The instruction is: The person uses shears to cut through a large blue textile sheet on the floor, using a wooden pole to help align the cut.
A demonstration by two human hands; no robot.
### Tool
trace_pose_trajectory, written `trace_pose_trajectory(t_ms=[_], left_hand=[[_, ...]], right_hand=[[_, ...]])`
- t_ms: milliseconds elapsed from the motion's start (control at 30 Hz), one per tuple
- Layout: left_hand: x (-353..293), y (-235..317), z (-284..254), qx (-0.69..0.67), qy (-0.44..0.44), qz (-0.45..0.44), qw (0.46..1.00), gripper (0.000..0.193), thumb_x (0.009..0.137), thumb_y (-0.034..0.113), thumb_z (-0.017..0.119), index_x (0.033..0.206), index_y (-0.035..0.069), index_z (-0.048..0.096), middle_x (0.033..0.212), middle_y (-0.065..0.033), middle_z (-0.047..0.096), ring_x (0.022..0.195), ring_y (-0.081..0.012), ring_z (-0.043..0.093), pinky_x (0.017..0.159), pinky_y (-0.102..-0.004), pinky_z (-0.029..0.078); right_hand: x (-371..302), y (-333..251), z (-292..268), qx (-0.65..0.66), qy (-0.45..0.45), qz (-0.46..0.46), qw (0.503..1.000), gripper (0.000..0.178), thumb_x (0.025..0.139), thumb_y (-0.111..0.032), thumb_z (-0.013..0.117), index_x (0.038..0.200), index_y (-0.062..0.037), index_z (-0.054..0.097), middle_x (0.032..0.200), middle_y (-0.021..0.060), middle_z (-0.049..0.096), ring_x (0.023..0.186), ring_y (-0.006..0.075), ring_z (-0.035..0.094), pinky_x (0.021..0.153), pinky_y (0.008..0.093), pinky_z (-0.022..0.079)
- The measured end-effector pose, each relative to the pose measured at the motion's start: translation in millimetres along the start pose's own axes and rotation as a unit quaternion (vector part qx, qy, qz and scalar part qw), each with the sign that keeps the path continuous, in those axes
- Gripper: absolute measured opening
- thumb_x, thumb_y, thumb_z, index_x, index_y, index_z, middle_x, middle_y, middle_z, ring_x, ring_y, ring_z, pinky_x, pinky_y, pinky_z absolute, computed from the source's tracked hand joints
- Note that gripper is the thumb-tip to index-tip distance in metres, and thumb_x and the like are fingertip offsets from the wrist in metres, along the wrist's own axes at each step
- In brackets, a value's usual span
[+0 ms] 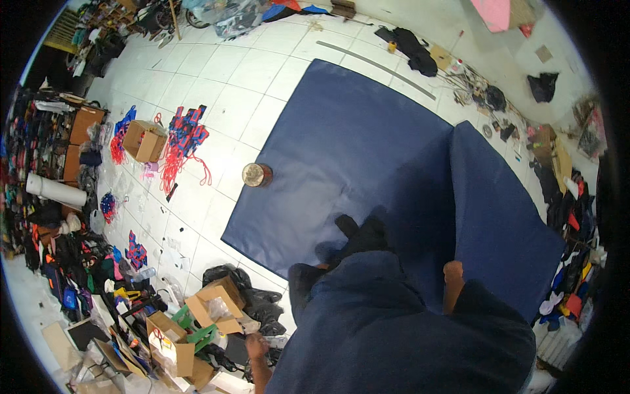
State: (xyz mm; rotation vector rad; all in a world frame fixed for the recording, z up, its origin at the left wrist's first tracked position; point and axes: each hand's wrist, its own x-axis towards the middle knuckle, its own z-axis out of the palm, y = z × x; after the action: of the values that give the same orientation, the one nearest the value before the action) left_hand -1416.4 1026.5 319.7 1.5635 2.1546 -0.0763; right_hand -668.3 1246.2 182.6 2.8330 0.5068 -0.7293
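Observation:
A large navy-blue mat with a smooth, slightly shiny face lies on the tiled floor under my feet. Its right part is folded, with a raised edge running toward me. At that edge my right hand is closed, fingers curled round the navy material; the grip itself is partly hidden. My left hand hangs low at my left side, fingers curled in, with nothing visible in it, nearest to the cardboard boxes. A round tin with a worn pale top stands on the mat's left edge.
Open cardboard boxes and black plastic bags crowd the floor at lower left. Farther left are a small box and red-and-blue corded pieces. A long grey strip lies beyond the mat. Clutter lines the right wall.

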Motion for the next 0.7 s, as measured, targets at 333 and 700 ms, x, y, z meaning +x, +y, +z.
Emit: trace_pose_trajectory(t_ms=[333, 700], left_hand=[[142.5, -130.9, -59.1, -0.305, -0.142, -0.398, 0.854, 0.029, 0.1, 0.029, 0.05, 0.103, 0.004, 0.064, 0.091, -0.0155, 0.061, 0.084, -0.0296, 0.059, 0.073, -0.0412, 0.048], [694.1, -294.3, -454.4, -0.186, 0.16, -0.065, 0.967, 0.04, 0.099, 0.025, 0.056, 0.123, -0.007, 0.059, 0.116, -0.0203, 0.065, 0.105, -0.0278, 0.063, 0.092, -0.0371, 0.049]], right_hand=[[-144.5, -198.2, 89.4, -0.143, -0.046, 0.018, 0.989, 0.035, 0.098, -0.02, 0.047, 0.125, -0.0032, 0.06, 0.123, 0.0177, 0.065, 0.114, 0.0333, 0.064, 0.095, 0.042, 0.053], [-362.0, -430.5, 148.2, -0.006, -0.019, 0.129, 0.991, 0.033, 0.093, -0.02, 0.054, 0.116, 0.002, 0.063, 0.126, 0.0233, 0.063, 0.116, 0.0394, 0.062, 0.098, 0.0444, 0.051]])
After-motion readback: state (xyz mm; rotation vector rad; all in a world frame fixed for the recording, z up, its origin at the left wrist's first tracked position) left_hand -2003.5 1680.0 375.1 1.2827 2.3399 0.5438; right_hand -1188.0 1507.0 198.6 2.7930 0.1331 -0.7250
